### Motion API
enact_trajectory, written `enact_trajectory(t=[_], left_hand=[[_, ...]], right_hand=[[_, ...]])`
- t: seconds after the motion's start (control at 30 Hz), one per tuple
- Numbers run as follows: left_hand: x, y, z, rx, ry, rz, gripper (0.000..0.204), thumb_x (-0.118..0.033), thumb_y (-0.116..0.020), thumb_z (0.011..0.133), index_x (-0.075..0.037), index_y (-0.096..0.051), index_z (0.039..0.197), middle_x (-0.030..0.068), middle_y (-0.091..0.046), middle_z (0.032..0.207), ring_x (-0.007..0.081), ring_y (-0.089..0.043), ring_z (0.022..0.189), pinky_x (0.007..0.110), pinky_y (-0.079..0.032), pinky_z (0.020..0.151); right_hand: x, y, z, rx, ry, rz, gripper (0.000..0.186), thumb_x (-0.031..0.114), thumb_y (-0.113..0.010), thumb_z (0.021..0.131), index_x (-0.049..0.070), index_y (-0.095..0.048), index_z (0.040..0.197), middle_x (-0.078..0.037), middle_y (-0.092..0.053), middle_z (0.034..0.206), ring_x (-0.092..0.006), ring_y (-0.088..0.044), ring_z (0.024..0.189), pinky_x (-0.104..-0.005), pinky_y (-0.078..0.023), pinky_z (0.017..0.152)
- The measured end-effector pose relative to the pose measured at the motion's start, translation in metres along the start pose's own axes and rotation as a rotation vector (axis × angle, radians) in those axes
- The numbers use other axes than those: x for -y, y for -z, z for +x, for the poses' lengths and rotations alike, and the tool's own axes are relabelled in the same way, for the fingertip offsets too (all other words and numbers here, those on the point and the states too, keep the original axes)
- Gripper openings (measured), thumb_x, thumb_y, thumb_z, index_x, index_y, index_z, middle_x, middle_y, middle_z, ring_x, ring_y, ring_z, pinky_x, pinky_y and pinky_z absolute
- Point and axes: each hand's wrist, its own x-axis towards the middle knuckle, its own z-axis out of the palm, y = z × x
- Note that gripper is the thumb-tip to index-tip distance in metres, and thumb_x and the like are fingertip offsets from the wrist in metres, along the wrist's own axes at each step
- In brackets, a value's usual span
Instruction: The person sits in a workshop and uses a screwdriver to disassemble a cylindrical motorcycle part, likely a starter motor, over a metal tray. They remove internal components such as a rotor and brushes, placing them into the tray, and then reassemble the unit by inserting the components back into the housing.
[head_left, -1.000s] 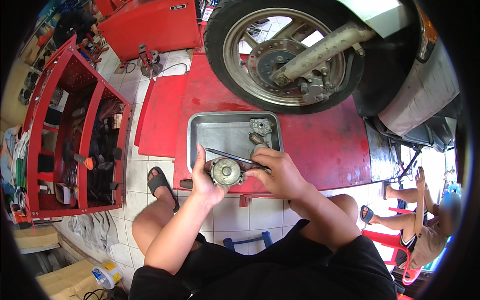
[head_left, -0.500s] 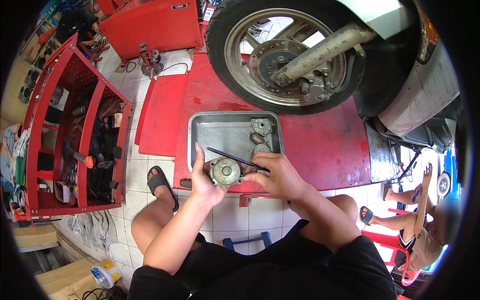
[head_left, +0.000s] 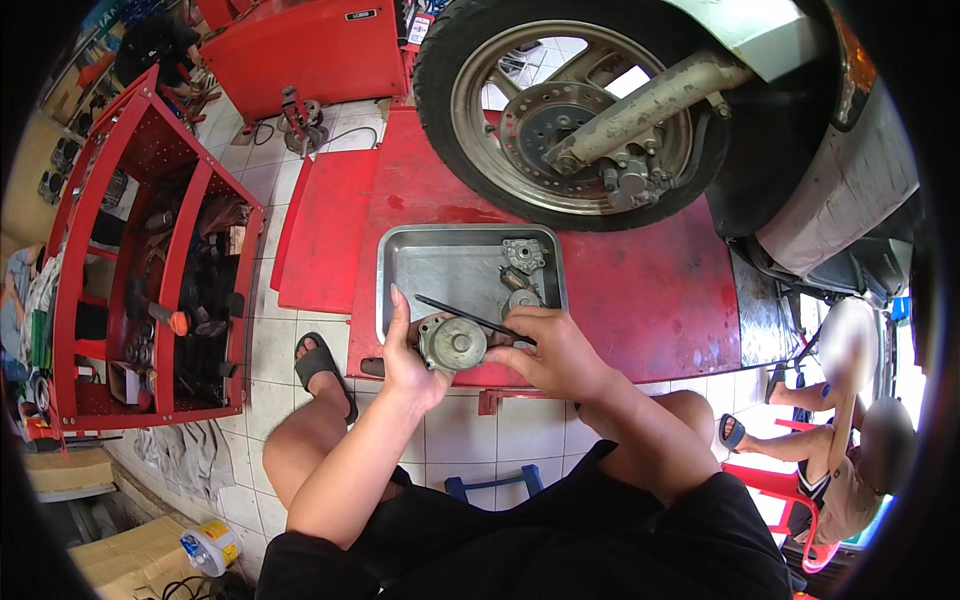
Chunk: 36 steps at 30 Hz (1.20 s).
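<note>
My left hand (head_left: 408, 368) grips a round grey metal housing (head_left: 455, 344) with a raised centre, its thumb up along the side. My right hand (head_left: 558, 350) holds a slim black rod-shaped tool (head_left: 455, 311), which slants up and left over the housing; its exact kind is unclear. Fingers of that hand also rest at the housing's right side. Both hands are above the near edge of a shallow metal tray (head_left: 465, 229). Along the tray's right side lie a cast metal part (head_left: 523, 253), a small cylindrical part (head_left: 517, 280) and a rounded piece partly covered by my hand.
Under the tray is a red lift platform (head_left: 640, 290). A motorcycle front wheel (head_left: 450, 130) stands just beyond it. A red tool cart (head_left: 190, 290) is on the left, a blue stool (head_left: 495, 483) below me. People sit at the right; another person works far left.
The housing has tilted slightly in my left hand, with its face turned a little. My hands and the black tool stay almost in place. At the right, a seated person's raised arm has moved.
</note>
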Motion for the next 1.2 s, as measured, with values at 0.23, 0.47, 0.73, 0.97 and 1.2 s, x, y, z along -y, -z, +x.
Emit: enact_trajectory(t=[0.23,0.47,0.73,0.97,1.2], left_hand=[[-0.004,-0.010,-0.007,-0.020,0.012,-0.001,0.099,-0.080,-0.033,0.090,0.011,-0.053,0.125,0.0307,-0.064,0.113,0.0463,-0.063,0.106,0.054,-0.051,0.095],[-0.004,-0.002,0.000,0.058,0.071,-0.045,0.089,-0.078,-0.039,0.090,0.003,-0.057,0.122,0.0227,-0.068,0.109,0.0406,-0.067,0.095,0.052,-0.053,0.087],[-0.001,-0.039,-0.014,-0.286,-0.041,-0.066,0.060,-0.064,-0.051,0.094,-0.009,-0.062,0.116,0.0112,-0.068,0.105,0.0269,-0.066,0.088,0.039,-0.055,0.074],[-0.005,-0.007,-0.008,-0.163,-0.011,0.033,0.072,-0.069,-0.054,0.089,-0.008,-0.058,0.128,0.0094,-0.065,0.117,0.0259,-0.065,0.098,0.043,-0.054,0.077],[-0.005,-0.014,-0.007,-0.179,-0.009,0.038,0.069,-0.067,-0.052,0.091,-0.009,-0.059,0.128,0.0093,-0.066,0.115,0.0265,-0.065,0.098,0.043,-0.053,0.084]], right_hand=[[0.000,-0.018,0.000,-0.084,-0.012,0.122,0.031,0.013,-0.082,0.078,-0.006,-0.065,0.095,-0.014,-0.064,0.086,-0.0274,-0.062,0.076,-0.0350,-0.049,0.067],[-0.002,-0.020,0.001,-0.148,0.050,0.144,0.024,0.015,-0.079,0.080,-0.002,-0.066,0.091,-0.014,-0.064,0.085,-0.0326,-0.065,0.078,-0.0387,-0.051,0.069],[-0.018,-0.017,0.007,-0.043,0.141,0.339,0.022,0.011,-0.075,0.078,-0.004,-0.063,0.089,-0.016,-0.060,0.084,-0.0333,-0.062,0.079,-0.0411,-0.049,0.070],[-0.009,-0.020,0.002,-0.111,0.078,0.300,0.029,0.010,-0.080,0.070,-0.006,-0.062,0.086,-0.018,-0.062,0.084,-0.0380,-0.063,0.082,-0.0445,-0.047,0.069],[-0.009,-0.016,0.001,-0.077,0.056,0.236,0.028,0.011,-0.078,0.073,-0.005,-0.060,0.087,-0.017,-0.061,0.085,-0.0375,-0.062,0.083,-0.0437,-0.047,0.073]])
